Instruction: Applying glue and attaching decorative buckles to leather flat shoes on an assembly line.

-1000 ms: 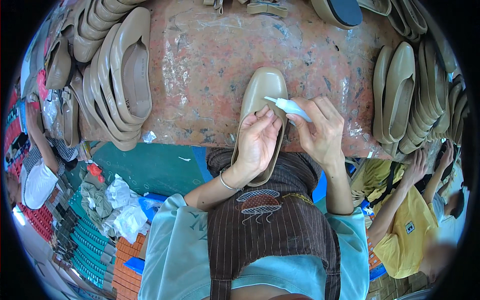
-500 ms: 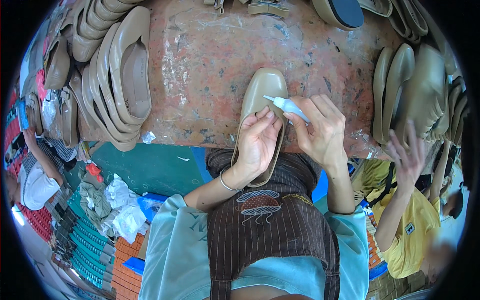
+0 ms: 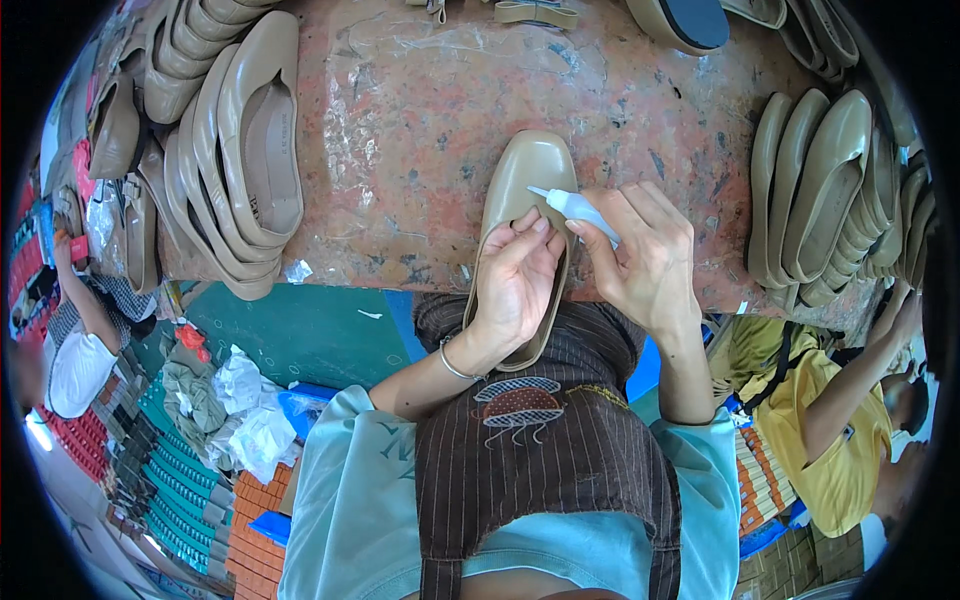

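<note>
A tan flat shoe lies toe-away at the table's front edge, its heel end against my apron. My left hand reaches into its opening, palm up, fingers closed near the throat of the upper; it grips the shoe there. In my right hand is a small white squeeze bottle with a pointed nozzle. The nozzle tip hovers at or just above the toe upper, pointing left; whether it touches, I cannot tell.
Nested tan shoes stand in rows on the left of the worn reddish table. More tan shoes line its right side. A dark-soled shoe and bow pieces lie at the far edge. Co-workers sit on both sides.
My hands, the shoe and the bottle have barely moved. On the right, a co-worker's hand has left the shoe row, and the shoe it was moving now rests there.
</note>
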Demonstrator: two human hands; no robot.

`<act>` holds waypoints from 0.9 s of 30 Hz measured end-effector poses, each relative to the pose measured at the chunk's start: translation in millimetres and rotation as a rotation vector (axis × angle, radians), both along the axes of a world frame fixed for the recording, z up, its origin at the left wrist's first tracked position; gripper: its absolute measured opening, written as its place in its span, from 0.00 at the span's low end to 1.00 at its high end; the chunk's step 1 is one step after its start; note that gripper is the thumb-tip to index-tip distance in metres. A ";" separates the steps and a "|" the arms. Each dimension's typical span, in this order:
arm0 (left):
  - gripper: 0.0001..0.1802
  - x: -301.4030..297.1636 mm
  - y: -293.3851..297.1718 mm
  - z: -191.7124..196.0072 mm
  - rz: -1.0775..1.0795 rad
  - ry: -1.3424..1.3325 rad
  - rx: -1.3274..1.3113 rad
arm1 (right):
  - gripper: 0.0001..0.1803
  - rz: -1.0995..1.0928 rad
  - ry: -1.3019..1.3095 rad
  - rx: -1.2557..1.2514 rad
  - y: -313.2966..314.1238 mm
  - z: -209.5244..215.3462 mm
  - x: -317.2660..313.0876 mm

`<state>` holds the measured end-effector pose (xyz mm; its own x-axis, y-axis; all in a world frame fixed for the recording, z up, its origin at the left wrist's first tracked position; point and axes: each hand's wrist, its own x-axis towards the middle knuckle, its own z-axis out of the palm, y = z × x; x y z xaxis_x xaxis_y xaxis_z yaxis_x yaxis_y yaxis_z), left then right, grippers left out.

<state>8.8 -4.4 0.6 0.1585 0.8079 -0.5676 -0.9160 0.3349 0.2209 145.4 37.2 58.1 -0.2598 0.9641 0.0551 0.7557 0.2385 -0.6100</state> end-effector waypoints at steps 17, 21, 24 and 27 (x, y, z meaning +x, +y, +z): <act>0.06 -1.4 -1.4 -4.3 0.072 -0.146 -0.030 | 0.11 -0.558 0.484 0.108 4.7 -55.6 53.7; 0.11 -1.7 2.9 2.3 0.024 -0.068 -0.120 | 0.11 -0.484 0.096 0.175 6.5 -71.4 63.2; 0.07 -5.0 -1.7 -2.9 0.042 -0.116 -0.049 | 0.18 -0.573 0.131 0.245 -3.5 -60.9 45.5; 0.03 -2.0 10.0 12.8 0.019 -0.060 -0.160 | 0.25 -0.639 0.089 0.633 -24.7 -51.2 31.1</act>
